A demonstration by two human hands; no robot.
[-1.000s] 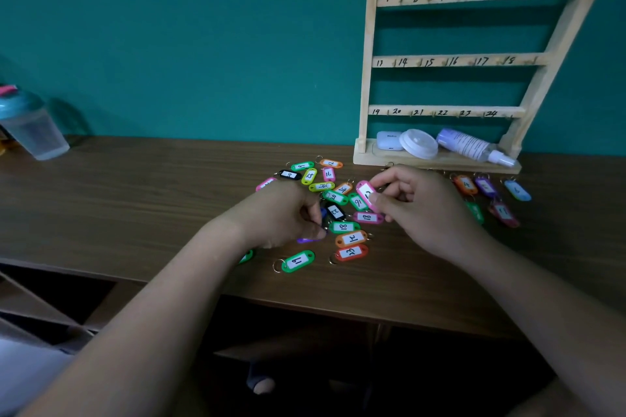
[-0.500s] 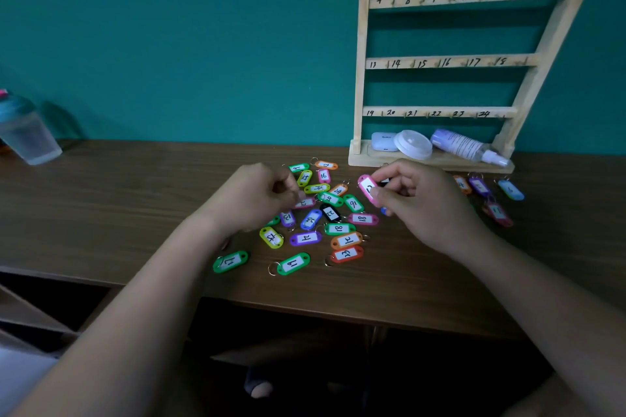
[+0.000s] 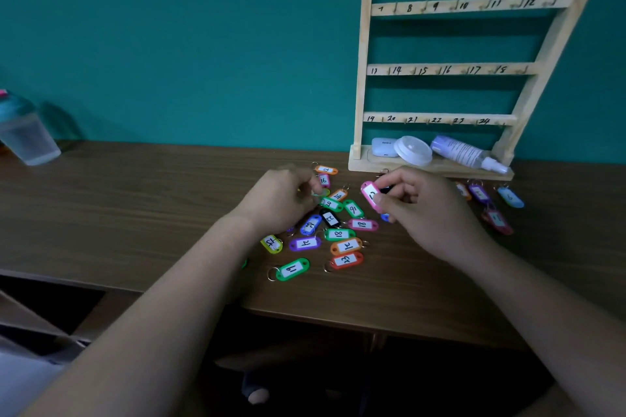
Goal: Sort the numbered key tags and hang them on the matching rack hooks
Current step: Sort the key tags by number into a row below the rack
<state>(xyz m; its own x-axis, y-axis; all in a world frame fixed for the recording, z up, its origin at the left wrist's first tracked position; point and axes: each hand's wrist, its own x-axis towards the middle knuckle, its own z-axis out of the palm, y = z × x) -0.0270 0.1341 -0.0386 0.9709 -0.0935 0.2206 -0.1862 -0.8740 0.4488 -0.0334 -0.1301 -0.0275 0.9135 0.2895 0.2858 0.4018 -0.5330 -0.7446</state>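
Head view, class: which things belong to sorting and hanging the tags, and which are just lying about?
Job: loose tags; pink tag pinched by the right hand; rack.
Lying about: cup; white case; round lid; spray bottle.

rack (image 3: 450, 69) top cut off, far-right tags (image 3: 497, 219) blurred, left hand (image 3: 281, 200) grip unclear

The brown wooden tabletop (image 3: 152, 213) lies open left of the scattered coloured plastic key tags (image 3: 338, 234) — a translucent lidded cup (image 3: 27, 139) stands at its far left. A white round lid (image 3: 413, 150) and a lying spray bottle (image 3: 457, 149) crowd the base of the pale wooden rack (image 3: 450, 69).
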